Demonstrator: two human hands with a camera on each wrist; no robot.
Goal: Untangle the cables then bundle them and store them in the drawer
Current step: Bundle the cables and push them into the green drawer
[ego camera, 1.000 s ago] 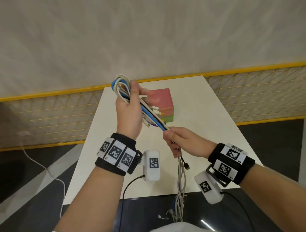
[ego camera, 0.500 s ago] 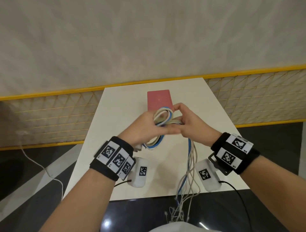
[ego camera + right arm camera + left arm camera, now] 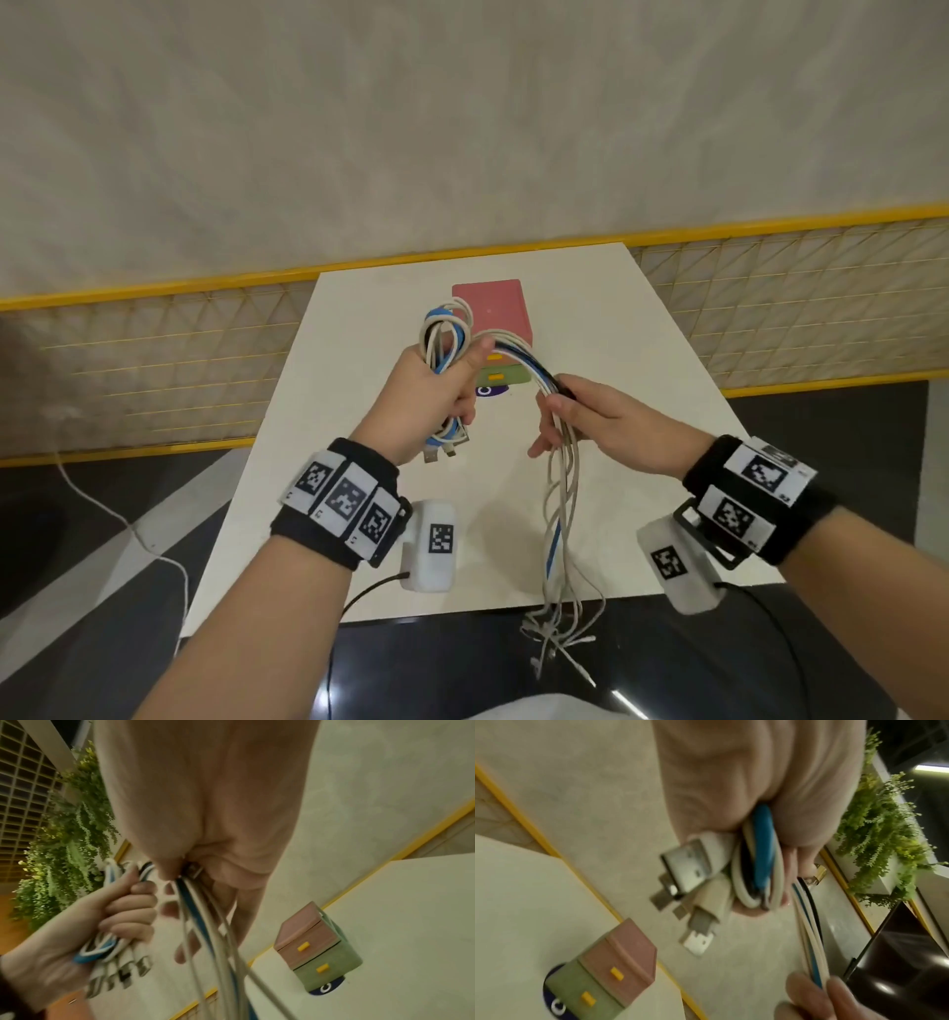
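My left hand (image 3: 429,393) grips a folded bundle of white, blue and black cables (image 3: 445,334) above the white table (image 3: 642,360); loops stick out above the fist and USB plugs (image 3: 690,866) hang below it. The strands arch to the right into my right hand (image 3: 580,411), which pinches them between thumb and fingers. Their loose tails (image 3: 562,539) hang down past the table's front edge. Behind the hands stands a small drawer box (image 3: 495,313) with a pink top, pink and green drawers (image 3: 318,949) and yellow handles, both shut.
A yellow-framed lattice railing (image 3: 154,360) runs behind the table under a plain wall. Green plants (image 3: 875,833) hang off to one side. Dark glossy floor lies around the table, with a white cord (image 3: 102,509) on it at the left.
The hands were pressed together at the folded loop; now they have drawn apart, the left keeping the loops, the right sliding out along the strands to the right.
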